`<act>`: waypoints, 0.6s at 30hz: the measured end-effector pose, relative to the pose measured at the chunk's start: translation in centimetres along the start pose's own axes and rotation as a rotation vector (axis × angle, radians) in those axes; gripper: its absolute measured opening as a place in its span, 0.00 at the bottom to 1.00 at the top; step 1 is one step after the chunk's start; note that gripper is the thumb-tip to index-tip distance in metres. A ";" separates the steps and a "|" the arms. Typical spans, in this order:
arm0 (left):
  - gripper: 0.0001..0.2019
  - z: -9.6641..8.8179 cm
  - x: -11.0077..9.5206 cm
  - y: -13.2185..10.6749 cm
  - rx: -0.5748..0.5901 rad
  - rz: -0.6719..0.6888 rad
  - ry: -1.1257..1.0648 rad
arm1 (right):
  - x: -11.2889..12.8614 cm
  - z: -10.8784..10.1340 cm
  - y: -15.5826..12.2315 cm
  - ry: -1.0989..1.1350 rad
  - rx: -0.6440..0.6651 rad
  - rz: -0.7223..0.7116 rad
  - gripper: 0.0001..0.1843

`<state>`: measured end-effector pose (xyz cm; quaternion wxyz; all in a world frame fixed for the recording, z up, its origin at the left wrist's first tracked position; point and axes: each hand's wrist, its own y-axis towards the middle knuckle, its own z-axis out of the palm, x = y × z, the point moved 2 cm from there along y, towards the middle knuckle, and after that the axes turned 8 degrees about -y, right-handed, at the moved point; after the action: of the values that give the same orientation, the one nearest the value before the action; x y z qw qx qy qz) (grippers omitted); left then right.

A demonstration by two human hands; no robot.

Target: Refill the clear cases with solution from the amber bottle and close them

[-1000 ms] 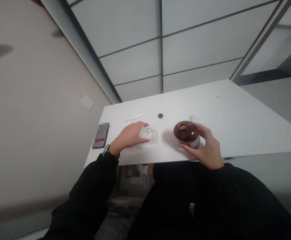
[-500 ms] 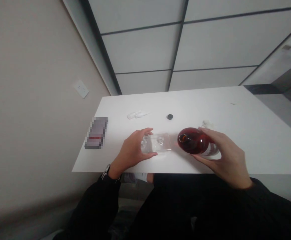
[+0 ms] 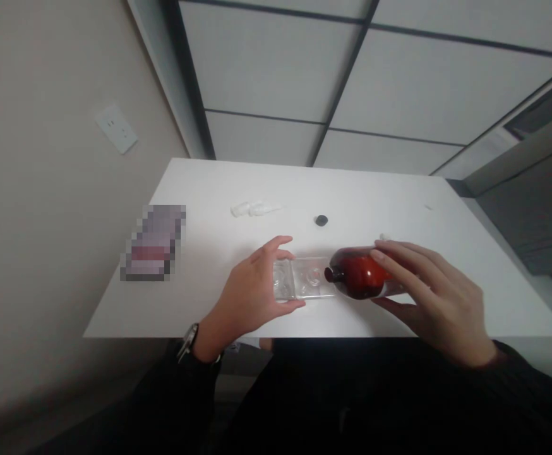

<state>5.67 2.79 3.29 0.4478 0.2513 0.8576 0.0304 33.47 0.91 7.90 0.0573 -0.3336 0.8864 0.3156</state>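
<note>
My left hand [image 3: 250,287] grips the left end of a clear plastic box [image 3: 307,287] between thumb and fingers, on the white table. Round moulded shapes show inside the box, which a line across it divides in two. My right hand [image 3: 446,300] is wrapped around a reddish-brown glass bottle [image 3: 364,272] with a pale label. The bottle is tilted left, and its uncapped mouth is over the right part of the box. Whether liquid is flowing out, I cannot tell. A small black cap [image 3: 321,220] lies behind the box.
Farther back on the white table [image 3: 375,196] lie clear plastic pieces with a thin tip [image 3: 257,208]. A blurred-out flat object [image 3: 155,243] is at the left. A small white item [image 3: 384,237] lies behind the bottle. A wall with a socket [image 3: 116,129] borders the left side.
The bottle has tipped farther toward the left, and its mouth has come over the box. My left hand keeps hold of the box. The camera view has shifted and turned slightly.
</note>
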 end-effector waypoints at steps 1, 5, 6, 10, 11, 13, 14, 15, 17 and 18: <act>0.44 0.0 -0.1 0.0 0.001 0.000 -0.001 | 0.0 0.0 0.1 -0.004 0.000 -0.008 0.38; 0.47 0.0 -0.2 0.1 0.005 -0.004 -0.004 | 0.0 -0.3 0.6 -0.029 0.005 -0.026 0.38; 0.48 0.0 -0.2 0.1 0.006 -0.008 -0.005 | 0.0 -0.4 0.7 -0.033 0.007 -0.031 0.37; 0.50 -0.1 -0.3 0.2 0.012 -0.026 0.003 | -0.1 -0.6 1.1 -0.050 0.011 -0.054 0.34; 0.50 -0.1 -0.3 0.2 0.014 -0.027 0.006 | -0.2 -0.7 1.2 -0.051 0.013 -0.060 0.33; 0.50 -0.1 -0.2 0.2 0.016 -0.025 0.009 | -0.3 -0.8 1.3 -0.052 0.016 -0.069 0.32; 0.50 0.0 -0.2 0.2 0.017 -0.020 0.008 | -0.3 -0.8 1.3 -0.055 0.018 -0.074 0.32; 0.50 0.0 -0.2 0.3 0.016 -0.014 0.007 | -0.4 -0.9 1.4 -0.061 0.021 -0.079 0.32; 0.50 0.0 -0.2 0.3 0.012 -0.006 0.006 | -0.4 -1.0 1.4 -0.075 0.023 -0.092 0.31; 0.50 0.0 -0.2 0.3 0.010 -0.003 0.006 | -0.4 -1.0 1.5 -0.080 0.025 -0.098 0.30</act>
<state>5.86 2.93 3.48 0.4441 0.2520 0.8594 0.0261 32.95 1.41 9.59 0.1120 -0.3630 0.8699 0.3145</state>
